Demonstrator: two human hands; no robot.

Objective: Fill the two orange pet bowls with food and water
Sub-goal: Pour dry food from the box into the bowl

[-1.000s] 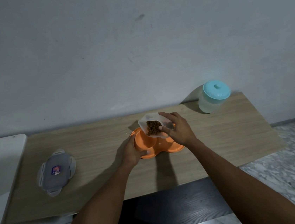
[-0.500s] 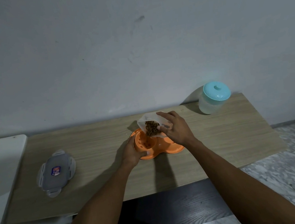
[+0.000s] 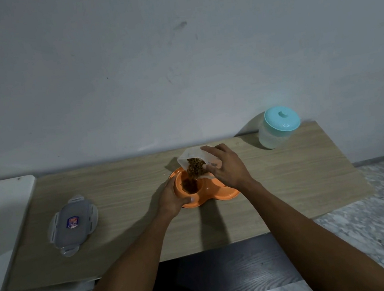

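Note:
An orange double pet bowl sits at the middle of the wooden table. My right hand grips a clear plastic food container, tilted down over the left bowl. Brown kibble slides out of it and a small pile lies in the left bowl. My left hand holds the left rim of the bowl, thumb on its front edge. The right bowl is mostly hidden behind my right hand.
A grey container lid with clip flaps lies on the table's left part. A translucent jug with a teal lid stands at the back right corner. A white surface borders the table on the left. The wall runs just behind.
My right hand has tipped the container further down. Kibble that sat inside it now pours into the left bowl, where a pile has formed. My left hand stays on the rim.

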